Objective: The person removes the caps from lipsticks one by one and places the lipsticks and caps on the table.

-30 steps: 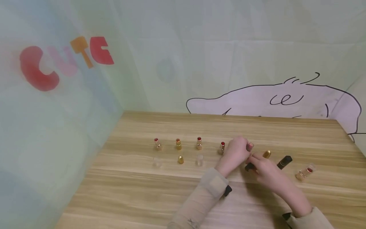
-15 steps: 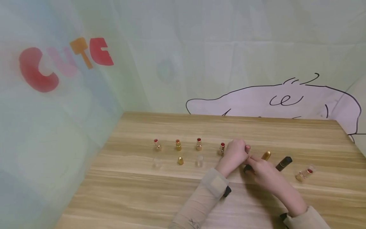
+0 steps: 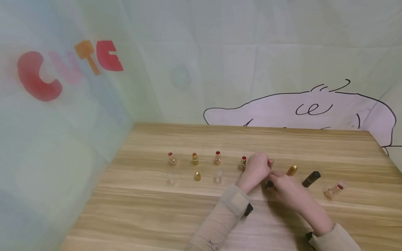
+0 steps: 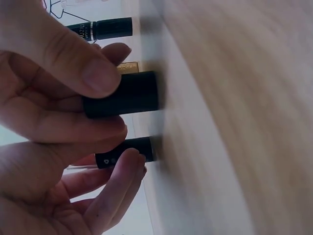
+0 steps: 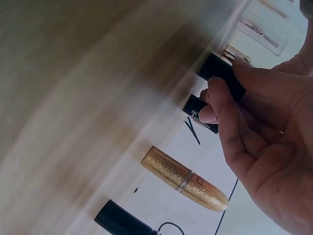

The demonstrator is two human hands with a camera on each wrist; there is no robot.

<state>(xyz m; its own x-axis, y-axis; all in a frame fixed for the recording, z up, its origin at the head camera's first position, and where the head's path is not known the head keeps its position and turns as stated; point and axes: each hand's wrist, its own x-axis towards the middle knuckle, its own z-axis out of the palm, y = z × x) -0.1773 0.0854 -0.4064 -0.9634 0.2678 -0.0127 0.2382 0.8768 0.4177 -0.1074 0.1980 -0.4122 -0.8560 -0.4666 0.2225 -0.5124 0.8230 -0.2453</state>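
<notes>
My left hand (image 3: 257,170) holds a lipstick with a black base (image 4: 139,147), upright on the table; its pink tip (image 3: 271,162) shows beside the knuckles in the head view. Just nearer to me, my right hand (image 3: 290,190) pinches a black cap (image 4: 129,95) between thumb and fingers, close to the tabletop. The two hands touch or nearly touch. In the right wrist view the black cap (image 5: 220,73) sits beside the lettered black base (image 5: 198,110), which fingers partly cover.
Open lipsticks (image 3: 218,158) stand in a row at left, with clear caps and a gold cap (image 3: 197,176) before them. Right of my hands stand a gold lipstick (image 3: 292,170), a black one (image 3: 311,179) and a clear-capped one (image 3: 334,191). Cloth walls border the wooden table (image 3: 150,216).
My right hand has shifted slightly left with the black cap. The pink lipstick tip has moved a little left and lower, while my left hand stays almost in place.
</notes>
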